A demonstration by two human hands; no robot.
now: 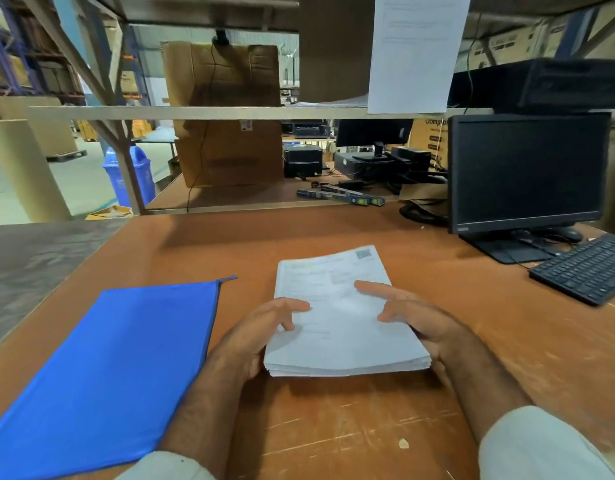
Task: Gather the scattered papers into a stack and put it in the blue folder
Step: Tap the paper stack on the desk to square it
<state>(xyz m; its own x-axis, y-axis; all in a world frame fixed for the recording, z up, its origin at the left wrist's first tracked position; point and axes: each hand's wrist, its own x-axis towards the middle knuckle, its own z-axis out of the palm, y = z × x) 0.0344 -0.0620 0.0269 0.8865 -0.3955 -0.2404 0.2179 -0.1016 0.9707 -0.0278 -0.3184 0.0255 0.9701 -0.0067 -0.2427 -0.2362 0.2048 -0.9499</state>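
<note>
A thick stack of white printed papers [337, 306] is held just above the brown desk [333, 427], its near edge lifted. My left hand [261, 330] grips the stack's left edge, thumb on top and fingers underneath. My right hand [417, 320] grips the right edge the same way, index finger stretched across the top sheet. The blue folder [112, 368] lies flat and closed on the desk to the left of the stack, its zipper tab at the far right corner.
A black monitor [527, 174] and black keyboard [586, 271] stand at the right. Behind the desk are a cardboard box [226, 112], a metal shelf rail [230, 112], office devices and a hanging white sheet [415, 50]. A blue bin [129, 174] stands on the floor at left.
</note>
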